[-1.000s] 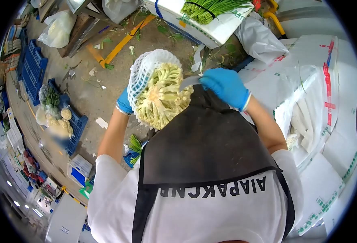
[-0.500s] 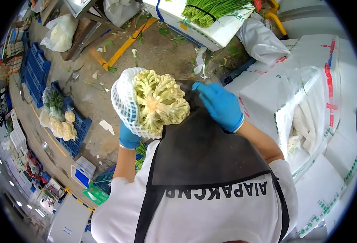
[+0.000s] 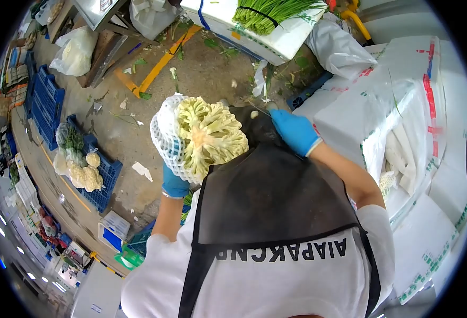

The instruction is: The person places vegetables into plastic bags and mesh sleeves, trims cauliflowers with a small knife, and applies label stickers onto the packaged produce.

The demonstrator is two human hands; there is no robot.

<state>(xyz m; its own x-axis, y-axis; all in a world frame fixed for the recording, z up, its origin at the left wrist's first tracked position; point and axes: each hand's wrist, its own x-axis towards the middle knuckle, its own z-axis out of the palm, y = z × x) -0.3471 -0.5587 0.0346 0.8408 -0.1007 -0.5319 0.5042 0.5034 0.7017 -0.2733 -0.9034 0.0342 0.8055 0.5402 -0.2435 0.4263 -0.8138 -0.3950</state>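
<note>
My left hand (image 3: 175, 183), in a blue glove, supports a pale cauliflower (image 3: 212, 132) from below and behind, its fingers mostly hidden. White foam netting (image 3: 164, 132) wraps the cauliflower's left side, and the cut stem faces up. To the right, my gloved right hand (image 3: 295, 132) is closed around a knife (image 3: 258, 107), whose thin blade appears nearly edge-on, pointing toward the cauliflower without touching it. A small pale piece (image 3: 254, 114) is in the gap between the cauliflower and my right hand.
Green stalks (image 3: 257, 16) lie on a white foam box (image 3: 286, 45) ahead. Blue pallets (image 3: 103, 175) with bagged vegetables (image 3: 85, 177) stand at left. White boxes (image 3: 339, 114) and an open plastic bag (image 3: 398, 153) are at right. Scraps litter the floor (image 3: 111, 132).
The cauliflower and my left hand have shifted left and down from the first frame. My right hand moved away from the cauliflower's edge, and the blade now shows only thinly. Small pale pieces have appeared.
</note>
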